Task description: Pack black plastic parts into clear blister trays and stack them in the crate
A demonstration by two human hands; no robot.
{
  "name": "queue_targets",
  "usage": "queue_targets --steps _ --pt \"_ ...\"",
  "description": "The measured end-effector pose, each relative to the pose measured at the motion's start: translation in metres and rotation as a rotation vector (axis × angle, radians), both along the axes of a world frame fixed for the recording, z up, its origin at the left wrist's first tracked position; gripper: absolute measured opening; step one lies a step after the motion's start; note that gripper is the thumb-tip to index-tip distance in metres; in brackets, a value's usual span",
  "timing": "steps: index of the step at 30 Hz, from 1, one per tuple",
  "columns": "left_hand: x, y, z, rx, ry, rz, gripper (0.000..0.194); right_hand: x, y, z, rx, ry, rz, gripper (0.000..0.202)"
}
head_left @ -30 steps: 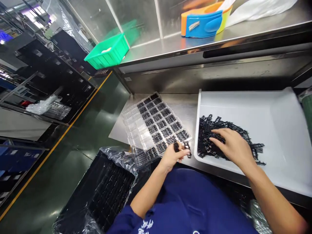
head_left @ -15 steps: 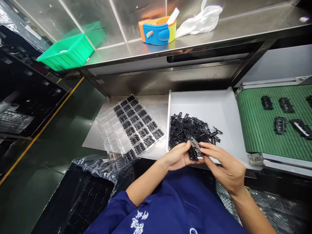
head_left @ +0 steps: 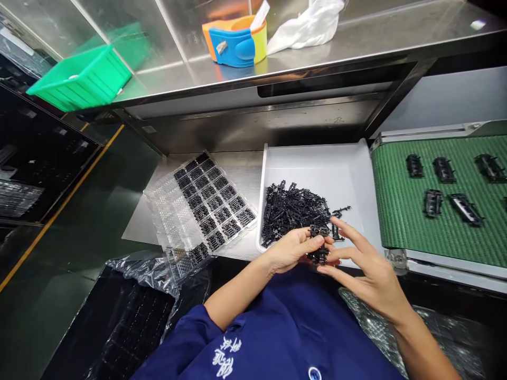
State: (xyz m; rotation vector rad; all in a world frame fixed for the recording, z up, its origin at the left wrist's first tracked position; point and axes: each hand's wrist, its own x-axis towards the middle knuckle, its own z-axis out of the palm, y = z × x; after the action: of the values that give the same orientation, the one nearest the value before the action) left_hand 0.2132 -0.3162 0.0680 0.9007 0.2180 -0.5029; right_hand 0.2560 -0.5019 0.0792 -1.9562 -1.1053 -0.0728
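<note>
My left hand [head_left: 293, 249] is closed around several small black plastic parts [head_left: 319, 256], its thumb pressed on top of them. Right beside it, my right hand [head_left: 368, 269] has its fingers spread apart. Some of its fingertips reach the held parts; whether they touch is hard to tell. Both hands are over the front edge of a white tray [head_left: 317, 163]. Inside that tray lies a heap of similar black parts [head_left: 293, 208], a few of them loose at the heap's right side.
To the left, a clear compartment tray [head_left: 174, 211] carries black parts in many pockets. A green conveyor belt [head_left: 412, 232] on the right bears several black assemblies [head_left: 443, 169]. On the shelf above are a green bin [head_left: 85, 79], an orange-blue holder [head_left: 237, 47] and a white bag [head_left: 309, 26].
My right fingers have spread and drawn away from the part they were pinching. My left thumb has shifted over the parts. The whole view has turned a little to the right.
</note>
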Motion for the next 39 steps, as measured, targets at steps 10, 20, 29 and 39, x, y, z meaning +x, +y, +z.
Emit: queue_targets --steps 10,20,29,39 --pt "0.012 0.002 -0.009 -0.036 -0.020 0.032 0.077 0.006 0.008 0.001 -0.014 0.059 -0.040 0.020" --pt "0.022 0.010 -0.016 -0.076 -0.008 0.037 0.067 0.012 0.019 -0.002 -0.017 -0.021 -0.099 0.022" --pt "0.032 0.018 -0.016 -0.098 0.006 -0.114 0.061 0.015 0.016 -0.002 -0.119 0.009 -0.079 0.030" --pt "0.032 0.000 -0.023 -0.145 0.143 -0.050 0.055 0.104 -0.066 -0.015 -0.439 -0.009 -1.019 0.047"
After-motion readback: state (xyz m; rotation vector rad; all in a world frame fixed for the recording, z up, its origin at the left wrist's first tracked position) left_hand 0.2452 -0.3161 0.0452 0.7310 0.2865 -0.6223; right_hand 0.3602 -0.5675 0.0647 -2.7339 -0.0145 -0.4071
